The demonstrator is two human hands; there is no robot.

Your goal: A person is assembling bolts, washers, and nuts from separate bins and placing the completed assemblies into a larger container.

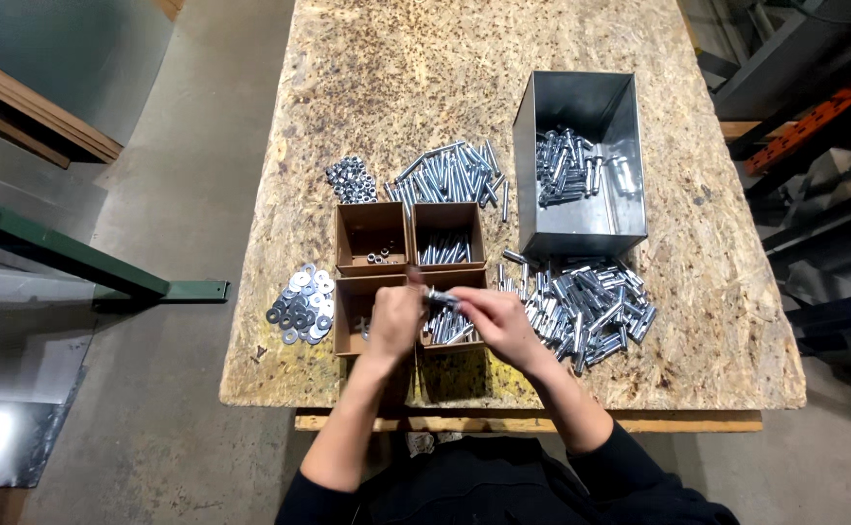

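Frame: a green steel frame (75, 258) is standing on the floor left of the table (367, 58).
Washers: a flat heap of washers (302, 304) is lying just left of the box.
Nuts: a small pile of nuts (351, 180) is sitting behind the box.
Box: a four-part cardboard box (411, 255) is holding bolts and small parts.
Left hand: the left hand (393, 321) is hovering over the near-left compartment, fingers pinched on one end of the bolt.
Bolt: a short bolt (441, 297) is being held between both hands above the box.
Right hand: the right hand (496, 321) is closing its fingers on the bolt's other end.
Long bolts: long bolts (453, 177) are lying loose behind the box.
Pile: a pile (586, 309) of short bolts is spreading just beside the right hand.
Bin: a metal bin (581, 160) is standing behind that pile, partly filled.
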